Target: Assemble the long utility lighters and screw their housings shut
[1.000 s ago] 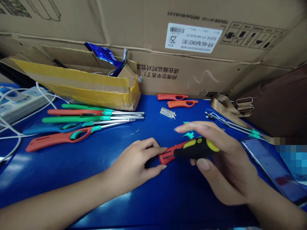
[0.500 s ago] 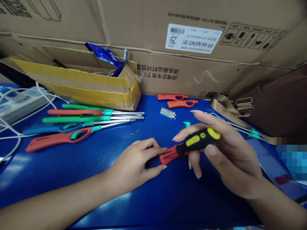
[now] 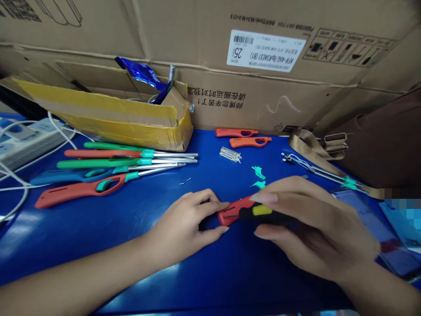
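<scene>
My left hand (image 3: 189, 221) pins the end of a red lighter casing (image 3: 229, 213) flat on the blue table, thumb and fingers closed about it. In my right hand (image 3: 322, 232) is a screwdriver (image 3: 262, 210) with a black and yellow handle, lying over the casing. The fingers wrap round that handle and hide much of it; I cannot make out where its tip rests. Just beyond the casing lie small teal trigger pieces (image 3: 258, 172). Two tiny screws (image 3: 188, 179) lie above my left hand.
Several long-necked lighters (image 3: 82, 191) lie at left, before a yellow-taped carton (image 3: 138, 127). Two loose casings (image 3: 250, 142) and clear fuel tanks (image 3: 230, 154) sit at the back. Metal rods (image 3: 329, 174), a strap (image 3: 307, 142) and a phone (image 3: 371, 228) are at right. A power strip (image 3: 36, 136) stands far left.
My right hand has turned over and closed more round the screwdriver handle, now covering its yellow end. A second teal piece has come into view. The left hand stays put.
</scene>
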